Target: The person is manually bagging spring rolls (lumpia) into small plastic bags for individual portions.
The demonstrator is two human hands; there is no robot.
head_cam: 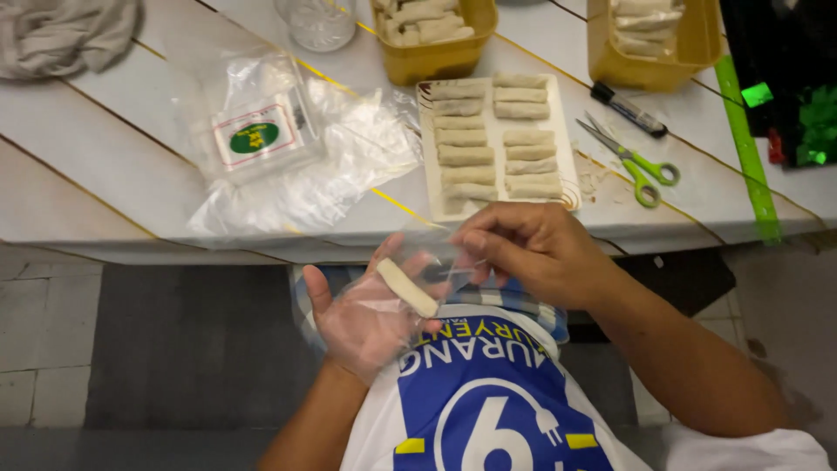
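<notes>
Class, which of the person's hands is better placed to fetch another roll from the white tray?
Right hand: nearer the white tray, only pinching the clear plastic bag; the left hand supports it.
</notes>
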